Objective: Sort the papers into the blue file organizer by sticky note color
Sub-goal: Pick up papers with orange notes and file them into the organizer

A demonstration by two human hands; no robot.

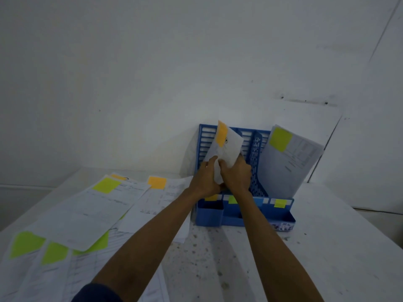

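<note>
A head-worn view looks down on two bare forearms reaching across a speckled white table [327, 247] to a blue file organizer [283, 215] that stands against a white wall [130, 83]. Both hands meet at the lower end of one paper with an orange sticky note [227, 151]. The left hand [205, 178] pinches its near edge between thumb and fingers, and the right hand [237, 174] curls round it from the other side, so the sheet is bowed rather than flat, probably to keep it stiff and narrow enough for a slot. The paper stands nearly upright, its top tilted a little to the left, over the organizer's left slot; its bottom edge is hidden behind the hands, so how far in it sits cannot be told. Small coloured tabs on the organizer's front lip mark the slots: an orange-yellow tab [211, 197] at the left, a green tab [233, 199] in the middle, a yellow tab [280, 203] at the right. The right slot holds a paper with a yellow sticky note [290, 162], leaning outward to the right. On the left of the table lie loose papers [87, 214], overlapping, with yellow, orange and green notes, so most of the sorting appears to remain
</note>
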